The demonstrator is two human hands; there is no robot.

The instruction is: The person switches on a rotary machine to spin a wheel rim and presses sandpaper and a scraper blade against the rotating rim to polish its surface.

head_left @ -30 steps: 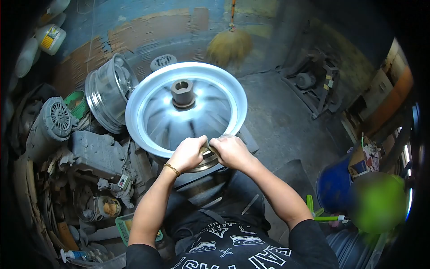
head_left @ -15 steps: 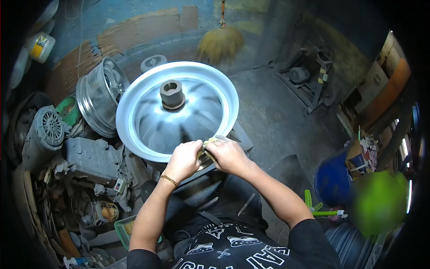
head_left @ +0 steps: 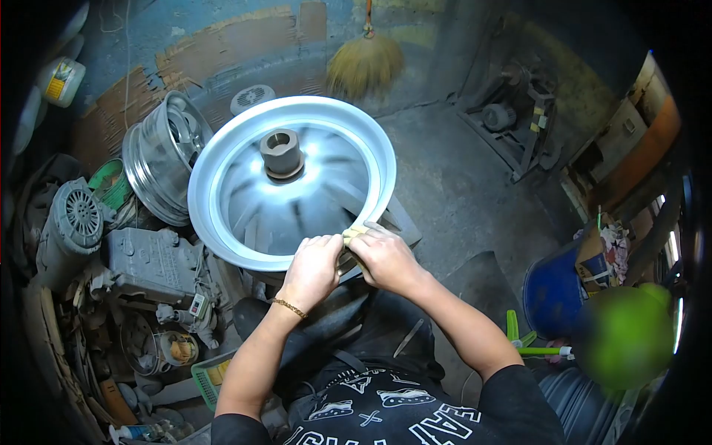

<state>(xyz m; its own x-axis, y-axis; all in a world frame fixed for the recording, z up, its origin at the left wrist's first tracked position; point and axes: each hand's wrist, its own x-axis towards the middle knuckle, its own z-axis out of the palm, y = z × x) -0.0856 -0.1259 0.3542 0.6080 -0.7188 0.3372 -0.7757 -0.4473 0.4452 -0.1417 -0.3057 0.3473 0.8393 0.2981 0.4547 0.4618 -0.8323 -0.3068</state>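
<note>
A silver car wheel rim faces up in front of me, its spokes smeared as if spinning. At its middle a thick hex nut stands on the shaft. My left hand and my right hand meet at the rim's near right edge. Both are closed on a folded yellowish strip of what looks like sandpaper, held against the lip. My fingers hide most of the strip.
A second wheel rim leans at the left, near a dusty motor and a grey gearbox. A broom hangs at the back. To the right stand a metal frame with a motor and a blue drum.
Both hands have shifted slightly right along the rim's edge, still gripping the strip. The view has moved a little, and the spoke blur looks different.
</note>
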